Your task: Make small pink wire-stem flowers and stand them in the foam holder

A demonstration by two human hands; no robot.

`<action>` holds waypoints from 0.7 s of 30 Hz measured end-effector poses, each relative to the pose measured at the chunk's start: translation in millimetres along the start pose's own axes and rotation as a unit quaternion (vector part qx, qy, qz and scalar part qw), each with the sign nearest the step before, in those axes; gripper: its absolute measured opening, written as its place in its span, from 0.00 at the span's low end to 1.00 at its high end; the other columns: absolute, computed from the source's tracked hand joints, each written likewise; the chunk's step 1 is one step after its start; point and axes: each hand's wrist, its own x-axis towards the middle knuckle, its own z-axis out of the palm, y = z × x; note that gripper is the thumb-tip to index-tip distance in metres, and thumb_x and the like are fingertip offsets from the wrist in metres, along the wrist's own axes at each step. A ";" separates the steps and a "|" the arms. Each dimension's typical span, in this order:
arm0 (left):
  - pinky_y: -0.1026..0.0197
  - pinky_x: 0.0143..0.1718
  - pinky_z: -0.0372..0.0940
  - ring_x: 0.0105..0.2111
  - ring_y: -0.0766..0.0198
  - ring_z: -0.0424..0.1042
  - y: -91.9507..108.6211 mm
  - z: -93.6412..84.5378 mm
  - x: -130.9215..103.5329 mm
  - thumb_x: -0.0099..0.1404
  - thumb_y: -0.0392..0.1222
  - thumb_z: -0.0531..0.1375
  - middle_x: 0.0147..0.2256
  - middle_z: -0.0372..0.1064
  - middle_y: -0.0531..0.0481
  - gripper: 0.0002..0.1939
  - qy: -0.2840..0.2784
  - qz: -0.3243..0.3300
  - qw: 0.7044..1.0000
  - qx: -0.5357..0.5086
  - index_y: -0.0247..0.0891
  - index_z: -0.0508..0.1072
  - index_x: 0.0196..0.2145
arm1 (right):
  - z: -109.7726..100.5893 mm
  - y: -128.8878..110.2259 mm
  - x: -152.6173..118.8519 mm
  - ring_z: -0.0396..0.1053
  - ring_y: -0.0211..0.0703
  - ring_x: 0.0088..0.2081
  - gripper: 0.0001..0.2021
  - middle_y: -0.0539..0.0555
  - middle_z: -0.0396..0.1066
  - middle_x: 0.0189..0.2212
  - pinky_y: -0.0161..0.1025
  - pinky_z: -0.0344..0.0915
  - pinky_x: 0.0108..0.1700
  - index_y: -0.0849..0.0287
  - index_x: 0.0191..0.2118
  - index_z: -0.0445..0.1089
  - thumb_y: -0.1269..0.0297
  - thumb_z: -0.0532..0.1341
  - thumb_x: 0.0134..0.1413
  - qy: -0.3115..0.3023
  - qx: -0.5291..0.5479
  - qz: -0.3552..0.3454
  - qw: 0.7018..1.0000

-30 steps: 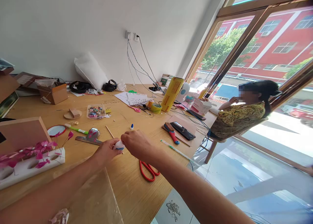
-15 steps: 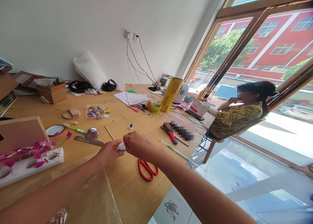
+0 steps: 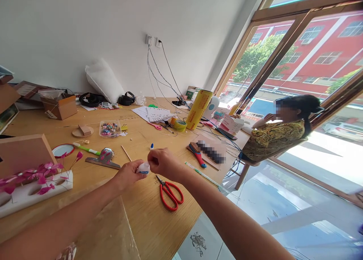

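Observation:
My left hand point(image 3: 128, 173) is closed around a small white bottle point(image 3: 144, 168) with blue lettering, likely a glue bottle. Right at the bottle's top, my right hand point(image 3: 164, 162) is closed with its fingertips pinched; what lies between them is hidden. Just behind the right hand, a white nozzle with a blue cap point(image 3: 152, 146) stands on the table. Red-handled scissors point(image 3: 171, 196) lie below the right hand, blades pointing away. A thin wooden stick point(image 3: 126, 153) rests beyond the left hand.
On the left are a metal clip point(image 3: 104, 159), a green-white toothbrush point(image 3: 87, 149) and pink flowers point(image 3: 42, 173) on a white stand. A brush with red-blue handle point(image 3: 198, 154) lies right, near a yellow roll point(image 3: 199, 109). A person point(image 3: 278, 131) sits by the window.
Both hands have shifted slightly right, and the right hand has risen a little, opening a view of the scissors' blades. More of the bottle and its lettering shows.

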 end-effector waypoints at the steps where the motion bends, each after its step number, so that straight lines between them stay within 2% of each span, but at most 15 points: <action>1: 0.66 0.27 0.58 0.24 0.68 0.63 -0.8 0.5 0.6 0.45 0.36 0.64 0.20 0.63 0.60 0.08 -0.008 0.005 1.000 -0.010 0.35 0.71 0.26 | -0.4 2.0 0.5 0.62 0.34 0.23 0.07 0.48 0.65 0.19 0.30 0.55 0.26 0.63 0.23 0.66 0.81 0.55 0.38 -0.004 0.032 0.013 0.999; 5: 0.66 0.25 0.55 0.23 0.67 0.62 -6.6 0.8 7.8 0.42 0.42 0.63 0.19 0.62 0.60 0.11 -0.008 0.012 0.999 -0.034 0.36 0.70 0.26 | -2.2 17.0 5.2 0.63 0.30 0.19 0.07 0.45 0.63 0.18 0.28 0.59 0.23 0.62 0.29 0.65 0.76 0.51 0.49 -0.017 0.164 0.089 0.982; 9: 0.64 0.29 0.59 0.26 0.64 0.66 -11.2 -1.3 23.0 0.41 0.42 0.64 0.23 0.67 0.57 0.15 0.019 0.014 0.999 -0.040 0.36 0.71 0.29 | 6.6 54.1 15.3 0.65 0.30 0.22 0.09 0.48 0.66 0.23 0.29 0.64 0.26 0.65 0.31 0.65 0.72 0.50 0.57 -0.031 0.233 0.185 0.954; 12: 0.61 0.34 0.61 0.29 0.64 0.67 -14.5 -2.5 35.9 0.44 0.39 0.65 0.26 0.68 0.55 0.14 0.034 0.015 0.999 -0.020 0.34 0.71 0.30 | 22.7 89.3 23.7 0.68 0.35 0.30 0.08 0.52 0.68 0.32 0.36 0.67 0.32 0.65 0.39 0.66 0.66 0.54 0.59 -0.062 0.241 0.265 0.932; 15: 0.57 0.36 0.63 0.31 0.63 0.68 -18.5 -1.6 47.0 0.54 0.40 0.62 0.29 0.69 0.53 0.08 0.034 0.014 0.999 0.011 0.33 0.70 0.31 | 39.2 115.3 31.5 0.68 0.42 0.39 0.13 0.55 0.66 0.43 0.44 0.67 0.39 0.62 0.47 0.64 0.62 0.56 0.58 -0.088 0.230 0.321 0.914; 18: 0.55 0.36 0.65 0.33 0.62 0.69 -23.1 1.9 56.0 0.61 0.42 0.58 0.34 0.69 0.51 0.08 0.026 0.006 0.999 0.038 0.33 0.70 0.34 | 48.5 125.8 38.1 0.67 0.44 0.42 0.14 0.56 0.65 0.46 0.46 0.66 0.41 0.61 0.48 0.63 0.62 0.56 0.58 -0.101 0.202 0.350 0.909; 21: 0.55 0.36 0.66 0.35 0.61 0.70 -28.1 5.7 63.2 0.62 0.42 0.57 0.38 0.69 0.49 0.10 0.026 -0.005 0.998 0.059 0.33 0.69 0.38 | 50.5 126.1 42.4 0.67 0.44 0.42 0.14 0.56 0.64 0.46 0.46 0.66 0.42 0.61 0.48 0.63 0.62 0.56 0.58 -0.091 0.158 0.354 0.918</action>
